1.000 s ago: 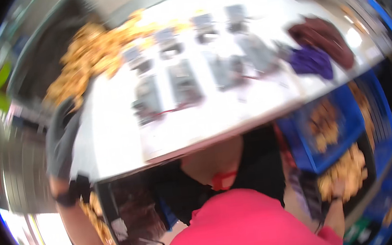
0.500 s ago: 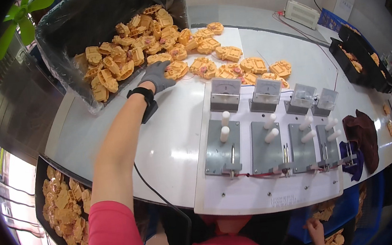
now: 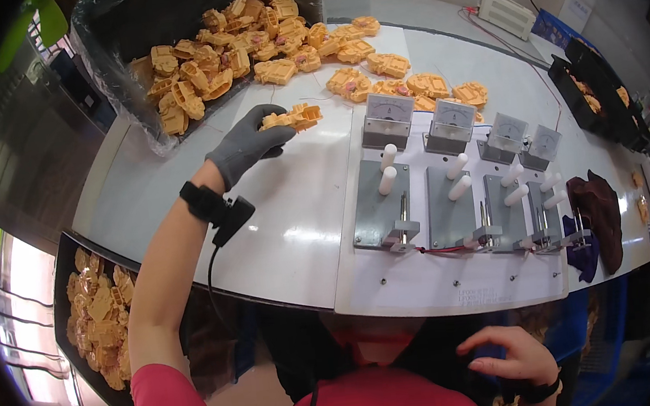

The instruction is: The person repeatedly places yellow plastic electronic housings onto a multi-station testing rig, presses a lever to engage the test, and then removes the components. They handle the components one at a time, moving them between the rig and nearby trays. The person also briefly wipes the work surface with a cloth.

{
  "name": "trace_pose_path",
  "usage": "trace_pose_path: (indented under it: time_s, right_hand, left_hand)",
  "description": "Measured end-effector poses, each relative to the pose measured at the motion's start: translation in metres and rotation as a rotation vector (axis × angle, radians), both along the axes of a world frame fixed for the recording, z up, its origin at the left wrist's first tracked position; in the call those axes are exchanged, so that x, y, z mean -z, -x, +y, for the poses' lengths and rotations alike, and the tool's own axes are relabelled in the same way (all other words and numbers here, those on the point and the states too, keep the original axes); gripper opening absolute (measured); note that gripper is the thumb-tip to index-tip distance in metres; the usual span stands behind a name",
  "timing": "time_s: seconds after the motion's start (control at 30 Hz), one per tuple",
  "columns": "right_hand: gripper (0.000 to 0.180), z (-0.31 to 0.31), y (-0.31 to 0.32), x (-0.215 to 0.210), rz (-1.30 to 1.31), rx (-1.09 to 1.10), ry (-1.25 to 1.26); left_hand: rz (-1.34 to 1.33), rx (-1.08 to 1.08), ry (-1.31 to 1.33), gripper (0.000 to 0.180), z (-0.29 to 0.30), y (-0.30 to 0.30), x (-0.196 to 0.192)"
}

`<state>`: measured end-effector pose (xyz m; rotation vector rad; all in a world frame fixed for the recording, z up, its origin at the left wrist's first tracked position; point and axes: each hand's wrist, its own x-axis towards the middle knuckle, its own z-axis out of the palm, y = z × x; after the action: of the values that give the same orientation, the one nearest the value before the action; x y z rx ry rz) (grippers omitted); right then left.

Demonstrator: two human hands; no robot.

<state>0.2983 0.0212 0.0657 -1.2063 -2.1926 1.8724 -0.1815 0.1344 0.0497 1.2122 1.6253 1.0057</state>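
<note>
My left hand [image 3: 246,146], in a grey glove, is closed around a tan moulded plastic part [image 3: 302,116], held above the white table left of the test board. More of these parts lie spread on the table [image 3: 388,65] beyond it. At the lower right is my bare right hand [image 3: 518,357], below the table's front edge. Its thumb and forefinger are apart and nothing shows between them. On the white test board [image 3: 421,288] stand several grey plates [image 3: 379,201] with white pegs and metal probes, each behind it having a dial meter [image 3: 387,117].
A black plastic-lined bin [image 3: 117,70] full of tan parts lies tipped at the back left. Another crate [image 3: 63,310] of parts stands below, left. Black trays [image 3: 588,108], a brown cloth [image 3: 598,222] and a white power box [image 3: 505,13] are toward the right.
My left hand has lifted a plastic part from the group near the bin and drawn it closer. My right hand has risen further into view at the lower right.
</note>
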Motion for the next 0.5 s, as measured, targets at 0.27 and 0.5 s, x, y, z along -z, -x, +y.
trace_pose_path:
  time_s: [0.27, 0.5]
  right_hand:
    - [0.046, 0.017, 0.111, 0.013, 0.397, 0.280, -0.661]
    - [0.042, 0.030, 0.128, 0.039, 0.515, 0.391, -0.656]
  left_hand:
    - [-1.152, 0.008, 0.010, 0.049, -0.108, -0.040, 0.002]
    - [-1.397, -0.022, -0.050, 0.058, -0.137, -0.071, 0.004]
